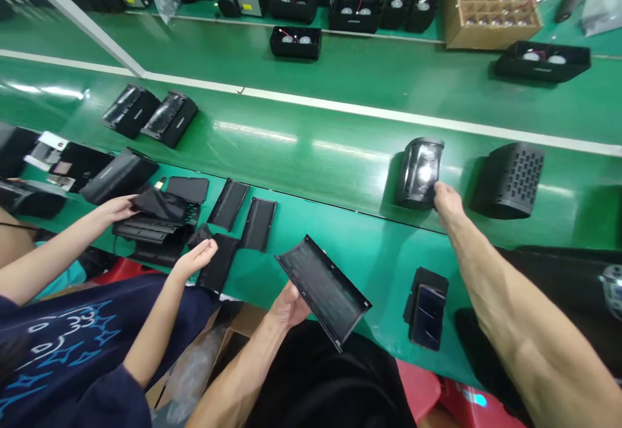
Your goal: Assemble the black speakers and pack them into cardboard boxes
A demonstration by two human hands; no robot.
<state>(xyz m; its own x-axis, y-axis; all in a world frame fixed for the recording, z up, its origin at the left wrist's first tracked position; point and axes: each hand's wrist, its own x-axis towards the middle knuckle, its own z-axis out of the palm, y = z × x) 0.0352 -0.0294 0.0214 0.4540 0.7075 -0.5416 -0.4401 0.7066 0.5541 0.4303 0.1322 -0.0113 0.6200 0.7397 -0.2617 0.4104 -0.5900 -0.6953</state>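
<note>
From where I stand I count four hands (293,305), four black boxes (420,170) in the middle lane, two open boxes (294,51) in the far lane, one divided carton (490,39), one held-up panel (326,287) and one phone (428,319).

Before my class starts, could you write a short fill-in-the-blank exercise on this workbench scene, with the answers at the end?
1. The wearer's left hand holds a curved panel coloured ____.
2. The wearer's right hand touches a glossy-fronted casing resting on a surface coloured ____.
3. In the picture, the smartphone lies to the ____ of the curved panel.
4. The compartmented box near the top right is made of ____.

Missing words: black; green; right; cardboard.
</note>
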